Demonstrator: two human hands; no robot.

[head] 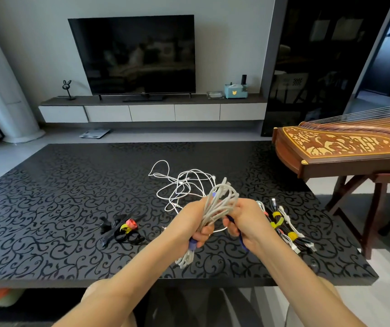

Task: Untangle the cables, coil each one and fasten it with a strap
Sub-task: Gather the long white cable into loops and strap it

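Above the black patterned table (47, 208) I hold a coiled grey-white cable (220, 204) upright. My left hand (195, 220) grips the coil around its middle, and loops hang below my fist. A blue strap (241, 239) runs around the coil, and my right hand (243, 220) pinches its free end beside the coil. Behind my hands a tangle of white cables (182, 182) lies loose on the table. To the right lie several coiled cables (283, 227) bound with yellow straps. A pile of spare straps (123, 228), black, yellow and pink, lies to the left.
A wooden zither (345, 147) on a stand juts in at the right, close to the table's far right corner. Beyond the table a TV (137, 55) stands on a low cabinet. My knees sit under the near table edge.
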